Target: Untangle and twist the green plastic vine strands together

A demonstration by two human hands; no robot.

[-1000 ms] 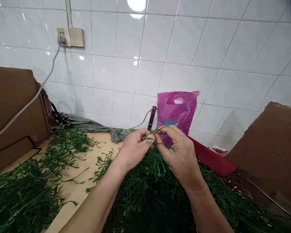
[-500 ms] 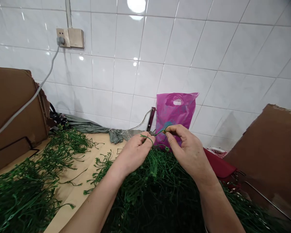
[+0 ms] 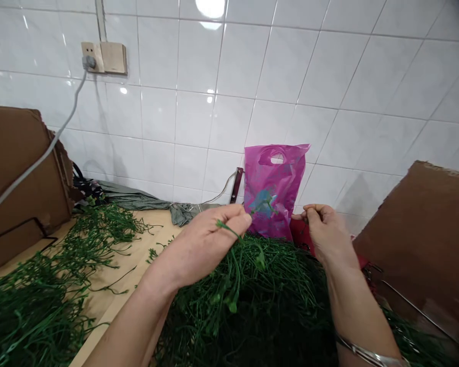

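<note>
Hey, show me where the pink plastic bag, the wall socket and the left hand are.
Pink plastic bag (image 3: pixel 270 176): head view, on its front below the handle hole.
Wall socket (image 3: pixel 95 49): head view, on its faceplate above the plug.
Left hand (image 3: pixel 210 238): head view, on the back of the hand.

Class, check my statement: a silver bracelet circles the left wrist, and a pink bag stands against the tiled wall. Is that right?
Not quite: the wrist is wrong. The head view shows the silver bracelet on the right wrist. The pink bag does stand against the tiled wall.
</note>
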